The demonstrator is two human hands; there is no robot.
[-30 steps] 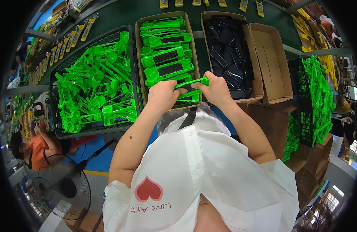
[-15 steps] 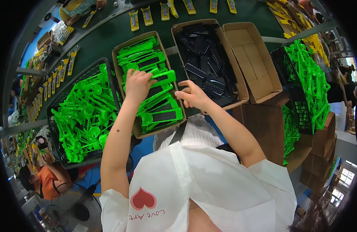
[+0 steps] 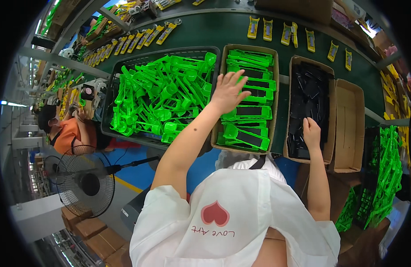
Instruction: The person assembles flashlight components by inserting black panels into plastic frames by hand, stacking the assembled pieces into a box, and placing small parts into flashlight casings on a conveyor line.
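Observation:
My left hand (image 3: 230,91) is open with its fingers spread, over the left side of a cardboard box (image 3: 218,129) of green plastic pieces. Those green pieces (image 3: 254,112) lie in a stack, several with a dark flat insert. Over a second cardboard box (image 3: 289,149), my right hand (image 3: 311,133) has its fingers curled closed among black flat plastic pieces (image 3: 308,86). What its fingertips hold, if anything, is hidden. Left of my left hand, a black plastic basket (image 3: 108,113) is heaped with loose green plastic parts (image 3: 163,95).
An open cardboard box (image 3: 348,129) adjoins the black pieces on the right. Beyond it stands a crate of green parts (image 3: 388,173). Yellow-and-grey items (image 3: 286,34) line the green belt (image 3: 205,33). A fan (image 3: 87,182) and a person in orange (image 3: 72,135) are at the left.
The view has swung left, so the boxes appear farther right. My left hand has let go of a green piece and opened. My right hand has moved to the black pieces and closed.

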